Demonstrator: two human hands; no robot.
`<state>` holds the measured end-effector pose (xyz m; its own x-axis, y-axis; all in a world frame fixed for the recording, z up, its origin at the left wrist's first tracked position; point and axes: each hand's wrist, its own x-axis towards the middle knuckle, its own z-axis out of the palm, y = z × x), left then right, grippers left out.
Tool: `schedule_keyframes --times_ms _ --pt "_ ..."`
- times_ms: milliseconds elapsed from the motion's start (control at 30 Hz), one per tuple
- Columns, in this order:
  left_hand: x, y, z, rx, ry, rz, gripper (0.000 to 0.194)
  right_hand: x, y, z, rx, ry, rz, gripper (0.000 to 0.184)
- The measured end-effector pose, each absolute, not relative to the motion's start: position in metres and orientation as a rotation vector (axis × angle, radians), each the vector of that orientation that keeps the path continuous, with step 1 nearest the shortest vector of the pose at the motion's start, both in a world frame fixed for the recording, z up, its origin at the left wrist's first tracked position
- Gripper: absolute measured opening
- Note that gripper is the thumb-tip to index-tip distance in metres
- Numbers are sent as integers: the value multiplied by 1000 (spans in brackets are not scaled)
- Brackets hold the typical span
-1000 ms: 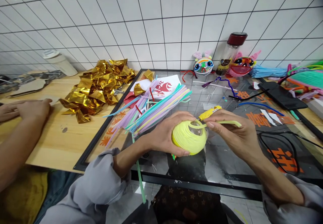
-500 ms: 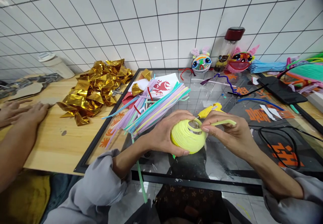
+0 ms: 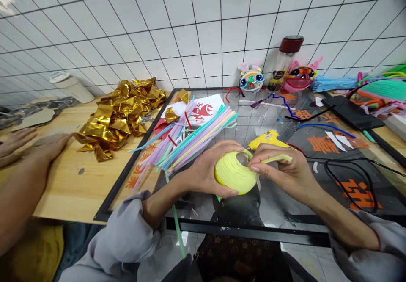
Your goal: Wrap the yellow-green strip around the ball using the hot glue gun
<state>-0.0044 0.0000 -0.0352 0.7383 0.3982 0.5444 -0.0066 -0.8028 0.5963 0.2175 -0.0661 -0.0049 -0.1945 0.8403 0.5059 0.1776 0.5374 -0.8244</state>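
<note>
Cupping the yellow ball [image 3: 234,175] just before the glue gun [image 3: 267,139], the left hand [image 3: 207,168] grips it while the right hand [image 3: 287,172], fingers pinching the stem [image 3: 275,158], has drawn closer, tightening the wrap.

I see a round ball [image 3: 234,174] wound in pale yellow pipe cleaner, held just above the glass desk [image 3: 285,201] near its front edge. A clear patch shows at its top. The loose yellow stem [image 3: 275,158] runs from the top off to the right.
</note>
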Motion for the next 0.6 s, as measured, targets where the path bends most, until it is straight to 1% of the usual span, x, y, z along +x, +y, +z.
schedule_keyframes --times_ms 233,500,600 --pt "-5 -3 -38 2288 383 873 88 216 -67 -4 -887 -1717 750 19" --pt "-4 -2 -44 2231 307 938 81 215 -66 -3 -918 -1689 793 23" --pt "-4 -2 -45 2230 305 940 79 216 -66 -5 -911 -1696 786 21"
